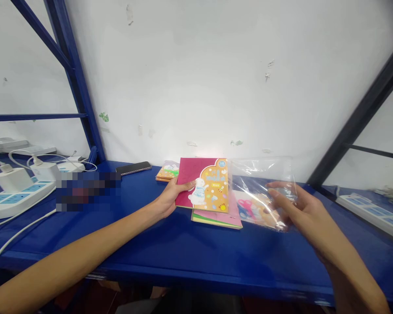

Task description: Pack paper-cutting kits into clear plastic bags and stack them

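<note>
Left grip: one square crimson-and-orange paper booklet with a white rabbit (205, 185) is pinched by the left hand (167, 198).
Right grip: one clear plastic bag (265, 196) is grasped by the right hand (303, 207).
Under the held booklet: one pink booklet (216, 218), partly covered, is seen over the blue tabletop (170, 257).
Behind: small orange-edged booklets (166, 172) are stacked, partly blocked by the held one; their number cannot be told.
Left: one flat black phone (133, 168); two white block chargers (13, 179) are plugged in.
Right: one white power strip with blue sockets (371, 213) is placed.
</note>
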